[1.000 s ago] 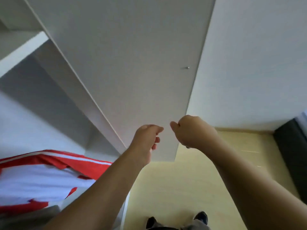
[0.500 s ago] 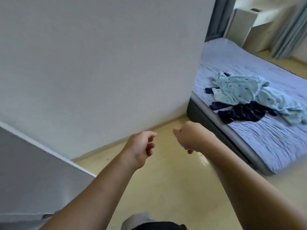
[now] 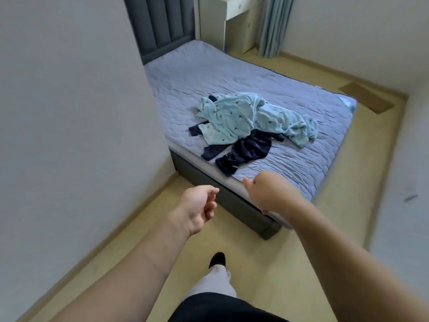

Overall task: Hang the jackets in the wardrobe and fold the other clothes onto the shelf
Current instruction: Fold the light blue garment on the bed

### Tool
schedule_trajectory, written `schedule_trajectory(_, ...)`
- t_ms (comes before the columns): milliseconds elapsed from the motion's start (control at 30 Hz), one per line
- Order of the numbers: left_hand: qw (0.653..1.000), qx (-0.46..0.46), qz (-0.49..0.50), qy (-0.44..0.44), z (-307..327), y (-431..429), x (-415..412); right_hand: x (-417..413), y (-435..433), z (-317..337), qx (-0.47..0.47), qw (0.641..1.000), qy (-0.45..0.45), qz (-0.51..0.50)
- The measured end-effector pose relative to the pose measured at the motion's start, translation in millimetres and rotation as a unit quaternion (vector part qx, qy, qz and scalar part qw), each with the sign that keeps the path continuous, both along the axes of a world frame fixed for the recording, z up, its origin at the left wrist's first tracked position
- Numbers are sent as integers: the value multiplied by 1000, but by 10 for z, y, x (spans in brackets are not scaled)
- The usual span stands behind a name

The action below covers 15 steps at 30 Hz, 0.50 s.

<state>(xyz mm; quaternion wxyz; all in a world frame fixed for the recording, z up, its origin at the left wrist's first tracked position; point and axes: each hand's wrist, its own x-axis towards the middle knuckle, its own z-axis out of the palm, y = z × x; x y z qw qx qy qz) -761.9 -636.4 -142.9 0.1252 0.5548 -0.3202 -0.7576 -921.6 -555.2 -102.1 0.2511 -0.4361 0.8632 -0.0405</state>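
Note:
A crumpled light blue patterned garment [image 3: 246, 117] lies in a heap on the bed [image 3: 301, 163]. Partly under it is a dark navy garment [image 3: 243, 154], spilling toward the near bed edge. My left hand [image 3: 199, 205] hangs in the air over the floor, fingers loosely curled, holding nothing. My right hand [image 3: 269, 191] is raised in front of the bed's near corner, fingers curled under and empty. Both hands are short of the clothes. The wardrobe is out of view.
A white wall [image 3: 69, 124] runs along the left. The bed has a dark grey headboard [image 3: 162, 24] and base. A white desk [image 3: 222, 22] and blue curtain [image 3: 274, 24] stand beyond it. Yellowish floor [image 3: 255, 259] lies ahead; a brown cardboard piece [image 3: 366, 99] lies at right.
My view has swung from the wardrobe shelf with the red and white garment round to the bed. Both hands stayed raised and empty.

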Motion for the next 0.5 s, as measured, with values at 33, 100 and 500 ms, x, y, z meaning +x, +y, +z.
schedule_trajectory(33,1000,4,-15,-3,-14,-160,-269,-231,-97,-1,5,1000,2,-12)
schedule_trajectory(100,999,0,-45,-7,-16,-457,-775,-656,-274,-4,12,999,6,-38)
schedule_trajectory(500,992,-34,-111,-47,-136,-1496,-3118,-2631,-1144,-395,-49,982,-64,-172)
